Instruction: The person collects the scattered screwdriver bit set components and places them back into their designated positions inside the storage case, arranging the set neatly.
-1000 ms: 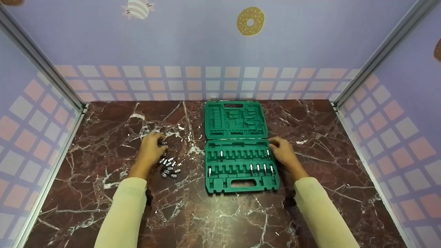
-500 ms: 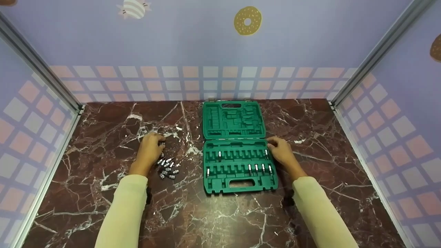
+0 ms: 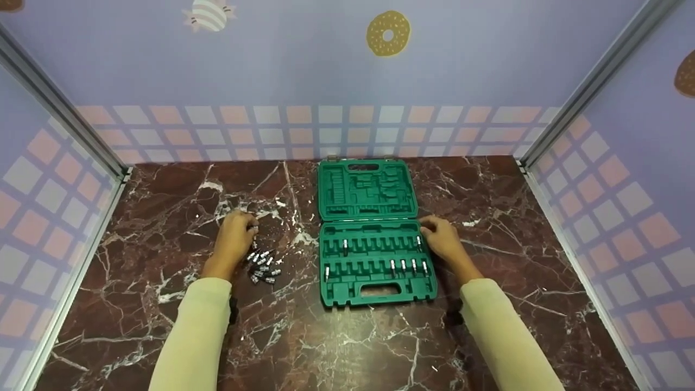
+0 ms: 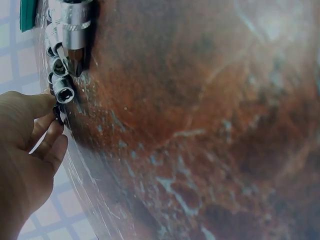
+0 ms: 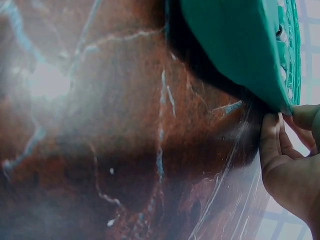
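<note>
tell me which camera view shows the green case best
The head view: from above, the green case lies open, lid and lower half both visible. The right wrist view shows only part of it, beside the right hand; the left wrist view, just a green patch top left, probably its edge.

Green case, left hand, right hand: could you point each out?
Green case (image 3: 374, 256), head view: ledge between slot rows.
Left hand (image 3: 233, 237), head view: back of hand.
Right hand (image 3: 443, 237), head view: back of hand.

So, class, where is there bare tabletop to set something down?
Free: tabletop right of the right hand, and the patch bordered by the green case and both sleeves. Crowded: the loose metal bits beside the left hand.
</note>
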Tool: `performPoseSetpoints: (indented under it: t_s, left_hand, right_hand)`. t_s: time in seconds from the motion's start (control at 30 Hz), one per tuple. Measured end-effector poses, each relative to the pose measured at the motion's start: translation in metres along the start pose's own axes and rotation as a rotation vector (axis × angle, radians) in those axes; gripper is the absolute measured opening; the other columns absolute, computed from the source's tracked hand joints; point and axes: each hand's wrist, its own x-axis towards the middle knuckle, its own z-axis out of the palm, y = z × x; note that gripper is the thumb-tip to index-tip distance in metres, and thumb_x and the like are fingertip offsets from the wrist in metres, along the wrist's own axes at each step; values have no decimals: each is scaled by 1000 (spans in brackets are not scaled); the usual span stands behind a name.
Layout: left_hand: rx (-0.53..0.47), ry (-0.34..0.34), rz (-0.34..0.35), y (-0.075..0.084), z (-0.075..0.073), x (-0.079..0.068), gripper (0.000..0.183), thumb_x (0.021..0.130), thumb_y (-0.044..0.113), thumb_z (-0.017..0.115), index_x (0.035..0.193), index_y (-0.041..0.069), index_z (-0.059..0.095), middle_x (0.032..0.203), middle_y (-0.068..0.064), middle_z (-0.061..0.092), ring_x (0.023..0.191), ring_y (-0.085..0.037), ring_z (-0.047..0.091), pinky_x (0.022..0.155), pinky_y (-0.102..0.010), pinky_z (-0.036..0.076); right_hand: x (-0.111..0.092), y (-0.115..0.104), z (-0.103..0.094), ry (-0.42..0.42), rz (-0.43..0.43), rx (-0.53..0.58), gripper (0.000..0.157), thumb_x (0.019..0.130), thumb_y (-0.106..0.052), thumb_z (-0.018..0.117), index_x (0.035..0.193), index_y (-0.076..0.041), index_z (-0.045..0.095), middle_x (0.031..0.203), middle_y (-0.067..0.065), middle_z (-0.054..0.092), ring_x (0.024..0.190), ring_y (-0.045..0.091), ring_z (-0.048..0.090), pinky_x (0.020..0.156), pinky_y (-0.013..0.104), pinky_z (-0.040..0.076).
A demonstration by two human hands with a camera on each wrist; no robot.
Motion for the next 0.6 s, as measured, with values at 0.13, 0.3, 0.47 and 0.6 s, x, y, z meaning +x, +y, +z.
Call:
performPoseSetpoints:
  t_s: [0.13,0.3,0.47,0.6]
  left_hand:
    - [-8,8,-17,-1,0,-2,7,92,-2,70,98,-7,69,110,-26,63,114,-46,57,101,-58,48]
    - [-39,36,-24,0,-1,-3,9,92,-3,70,98,-7,67,112,-27,62,115,-47,58,103,-58,46]
    - [-103,36,-45,3,-2,-3,12,93,-2,71,104,-6,68,111,-26,64,109,-44,62,97,-55,51]
    - [-146,42,-50,9,-3,-4,13,92,-3,72,105,-5,68,107,-24,66,102,-40,65,91,-51,54]
  right_hand:
    - [0,0,2,-5,7,14,27,104,-9,58,128,0,68,129,23,68,119,40,63,101,56,51]
    - [0,0,1,-5,14,22,27,104,-9,58,127,0,68,128,23,68,117,39,64,100,55,51]
    - [0,1,0,0,3,16,26,104,-10,58,127,-1,68,127,22,69,116,39,64,98,54,52]
    - [0,1,-1,1,-1,18,26,104,-8,58,127,0,68,127,23,69,115,39,65,98,54,52]
